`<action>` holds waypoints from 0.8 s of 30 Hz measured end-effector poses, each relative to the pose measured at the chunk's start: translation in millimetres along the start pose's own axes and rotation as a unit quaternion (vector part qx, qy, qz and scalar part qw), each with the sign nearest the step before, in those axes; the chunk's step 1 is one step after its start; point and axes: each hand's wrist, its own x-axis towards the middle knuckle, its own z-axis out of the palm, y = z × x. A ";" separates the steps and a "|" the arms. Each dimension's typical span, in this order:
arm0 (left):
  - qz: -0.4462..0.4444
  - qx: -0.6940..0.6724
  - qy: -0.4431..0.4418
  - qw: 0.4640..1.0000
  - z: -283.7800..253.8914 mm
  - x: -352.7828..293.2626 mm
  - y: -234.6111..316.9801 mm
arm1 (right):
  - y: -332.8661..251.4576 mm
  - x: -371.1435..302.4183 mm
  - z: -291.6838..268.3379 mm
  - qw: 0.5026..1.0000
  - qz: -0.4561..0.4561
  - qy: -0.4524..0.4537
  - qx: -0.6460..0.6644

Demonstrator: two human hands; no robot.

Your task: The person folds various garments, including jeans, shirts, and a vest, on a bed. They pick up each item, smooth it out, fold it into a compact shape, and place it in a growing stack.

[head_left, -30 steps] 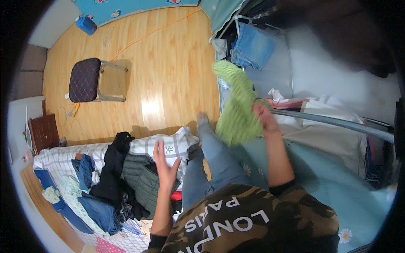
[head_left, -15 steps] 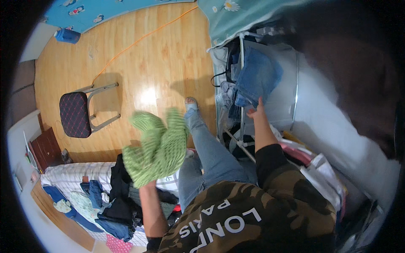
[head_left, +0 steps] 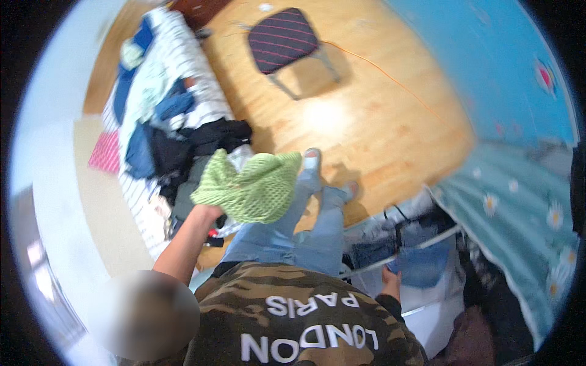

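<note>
Camouflage top: covering the person's torso [head_left: 256, 277], nearest of all.
Left hand [head_left: 209, 211]: gripping the green knit garment [head_left: 256, 186], its fingers mostly hiding under the cloth.
Green knit's place: spreading, bunched, beyond that hand, overlapping the left leg and the bed's edge from where I'm watching.
Right hand [head_left: 391, 278]: reaching to the blue jeans [head_left: 422, 266] (too blurred for me to tell whether its fingers are closing on them).
Jeans: hanging by a pale rail [head_left: 448, 233].
Bed [head_left: 207, 79]: bearing heaped dark clothes [head_left: 217, 134] to the left.
Stool [head_left: 284, 39]: standing farther off on the wooden floor [head_left: 366, 128].
</note>
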 end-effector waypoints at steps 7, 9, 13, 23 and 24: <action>-0.060 -0.090 -0.087 0.990 0.2 -3.6 14.7 | -24.0 -55.4 28.2 0.852 -0.129 -0.192 -0.469; -0.039 -0.129 -0.088 0.987 1.9 -12.8 15.6 | 17.0 -84.4 21.6 0.716 -0.202 -0.279 -0.607; 0.010 -0.203 -0.141 0.969 -0.9 -23.9 19.9 | 110.6 -172.4 -46.6 0.528 -0.286 -0.434 -0.672; 0.102 -0.134 -0.190 0.967 -46.5 -23.4 65.0 | 452.3 -367.5 -233.7 0.202 -0.135 -0.667 -0.704; 0.116 -0.143 -0.212 0.960 -54.0 -26.3 70.7 | 487.3 -369.1 -242.1 0.221 -0.107 -0.651 -0.718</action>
